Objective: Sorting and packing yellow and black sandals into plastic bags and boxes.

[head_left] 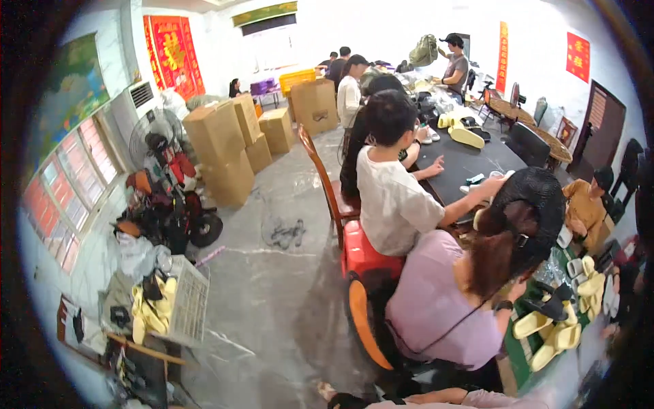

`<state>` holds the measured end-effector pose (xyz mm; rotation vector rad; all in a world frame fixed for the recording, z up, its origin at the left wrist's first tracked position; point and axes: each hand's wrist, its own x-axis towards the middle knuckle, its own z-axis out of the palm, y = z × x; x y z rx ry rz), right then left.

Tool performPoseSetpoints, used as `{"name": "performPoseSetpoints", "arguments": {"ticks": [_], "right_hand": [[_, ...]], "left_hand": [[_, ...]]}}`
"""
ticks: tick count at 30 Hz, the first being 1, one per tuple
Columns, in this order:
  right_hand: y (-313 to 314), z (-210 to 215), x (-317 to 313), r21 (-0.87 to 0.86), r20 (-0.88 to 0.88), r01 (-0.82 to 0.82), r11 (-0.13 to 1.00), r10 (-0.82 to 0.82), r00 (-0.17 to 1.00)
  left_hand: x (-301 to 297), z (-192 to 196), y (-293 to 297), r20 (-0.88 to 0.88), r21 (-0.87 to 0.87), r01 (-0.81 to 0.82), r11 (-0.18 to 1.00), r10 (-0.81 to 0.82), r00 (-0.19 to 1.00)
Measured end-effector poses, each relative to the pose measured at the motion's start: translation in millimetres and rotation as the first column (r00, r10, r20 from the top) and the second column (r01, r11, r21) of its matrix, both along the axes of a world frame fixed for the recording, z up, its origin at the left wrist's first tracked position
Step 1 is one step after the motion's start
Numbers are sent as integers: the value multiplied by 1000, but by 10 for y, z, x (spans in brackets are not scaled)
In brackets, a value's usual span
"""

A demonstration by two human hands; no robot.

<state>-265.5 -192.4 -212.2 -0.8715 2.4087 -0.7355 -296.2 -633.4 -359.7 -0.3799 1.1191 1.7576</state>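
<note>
Neither of my hands can be made out for certain. Along the lower edge lies a bare forearm (439, 395) with a pale pink sleeve, cut off by the picture rim; whose it is, I cannot tell, and its fingers are unclear. Close by, a person in a lilac top and black sun hat (524, 204) bends over a green-topped table (521, 347). Yellow slippers (557, 344) and a black slipper (550, 308) lie there. Beside that person, someone in a white T-shirt (392, 198) reaches over a dark table (470, 160) toward small pale items.
A red stool (364, 252) and wooden chair (320, 177) stand by the tables. Cardboard boxes (218, 150) are stacked at the back left. A motorbike (174, 204) and a pale crate (187, 300) beside yellow slippers (153, 307) line the left. Farther back, several people work.
</note>
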Motion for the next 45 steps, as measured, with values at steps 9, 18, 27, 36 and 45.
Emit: {"name": "performPoseSetpoints", "arguments": {"ticks": [9, 18, 27, 36, 45], "right_hand": [[-2013, 571, -1188, 160, 279, -71, 985, 24, 960], [-2746, 567, -1646, 150, 530, -235, 960, 123, 839], [-3521, 1435, -2805, -63, 602, -438, 897, 384, 700], [-5049, 832, -3782, 290, 566, -788, 543, 567, 599], [-6918, -310, -4185, 202, 514, -903, -378, 826, -231]], "left_hand": [[-1432, 627, -1523, -209, -258, 241, 936, -298, 931], [-1902, 796, -2370, -296, -506, 336, 794, -526, 797], [-2319, 965, -3158, -327, -729, 235, 643, -629, 706], [-1315, 685, -3076, -341, -781, -198, 592, -140, 930], [-482, 1570, -2932, -415, -853, -512, 101, 463, 783]]}}
